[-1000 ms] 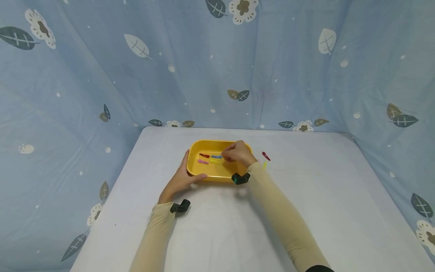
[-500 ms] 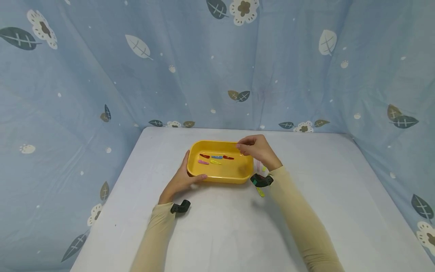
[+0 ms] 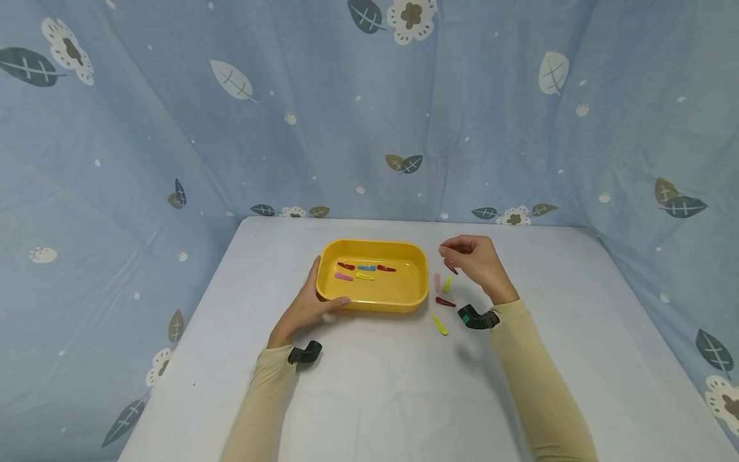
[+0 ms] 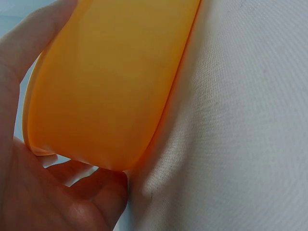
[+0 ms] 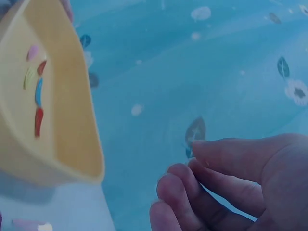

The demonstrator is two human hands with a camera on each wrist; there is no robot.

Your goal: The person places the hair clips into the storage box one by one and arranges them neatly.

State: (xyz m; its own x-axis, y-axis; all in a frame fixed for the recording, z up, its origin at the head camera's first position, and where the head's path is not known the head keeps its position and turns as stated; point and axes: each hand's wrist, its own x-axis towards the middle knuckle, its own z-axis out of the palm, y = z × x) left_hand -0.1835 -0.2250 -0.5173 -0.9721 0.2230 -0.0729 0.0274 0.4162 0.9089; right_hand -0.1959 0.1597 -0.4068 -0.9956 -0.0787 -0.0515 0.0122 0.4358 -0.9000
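My left hand [image 3: 307,308] grips the left end of a yellow plastic tray [image 3: 375,307], thumb along the front wall and fingers round the end; the left wrist view shows those fingers curled under the tray's rim. Inside the tray lie a red snap hair clip [image 3: 386,268], a blue one [image 3: 366,268], another red one [image 3: 346,265], a pink one [image 3: 344,276] and a yellow one [image 3: 365,276]. Right of the tray, my right hand [image 3: 476,262] hovers with fingers loosely bent, nothing between thumb and fingertips. Just below its fingertips is a red hair clip [image 3: 453,268], partly covered.
Beside the tray's right end, on the white table [image 3: 369,385], lie a pink clip [image 3: 437,282], a yellow-green clip [image 3: 447,284], a dark red clip [image 3: 446,301] and a yellow clip [image 3: 441,325]. A blue patterned curtain [image 3: 323,141] stands behind the table.
My right hand has left a red hair clip in the tray's upper row and moved right, out over the loose clips. The left hand stays on the tray.
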